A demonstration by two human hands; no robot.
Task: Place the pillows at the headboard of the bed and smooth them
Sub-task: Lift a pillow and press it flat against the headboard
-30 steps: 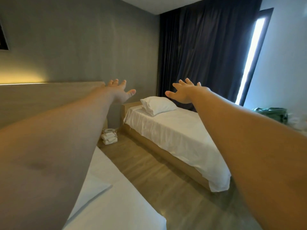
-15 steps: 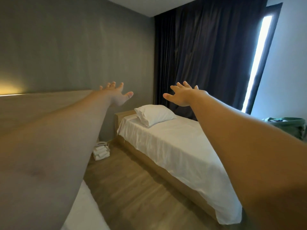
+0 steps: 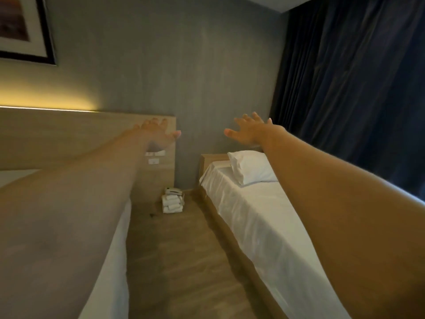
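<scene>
Pillow point(image 3: 251, 168): one white pillow, at about 2 o'clock from frame centre, lying at the head end of the narrow bed point(image 3: 264, 226) on the right side of the room. It rests on the white sheet, close against the low wooden headboard point(image 3: 213, 158), slightly askew, its near corner overhanging toward the aisle. Its far end is hidden behind the right forearm.

Handling, by judgement: soft, light, full of loft; the cotton case is smooth and gives little grip. It should be taken by two opposite short ends, or by a corner plus a flat palm underneath, then patted flat from centre outward. A one-handed pinch would likely sag it and wrinkle the case.

Right hand point(image 3: 249, 132): raised at 1 o'clock, above and short of the pillow, fingers spread wide, palm forward, holding nothing.

Left hand point(image 3: 158, 134): at 11 o'clock, fingers likewise spread, empty, seen against the wide headboard panel point(image 3: 69, 134) of the nearer bed; touching it or not cannot be told.

Outward: wood-plank floor point(image 3: 184, 261) in the aisle between the beds; a small stack of folded white towels point(image 3: 172, 202) at 12 o'clock by the wall; dark curtains point(image 3: 356, 88) at 2 o'clock; a framed picture point(image 3: 23, 28) at 10 o'clock.
</scene>
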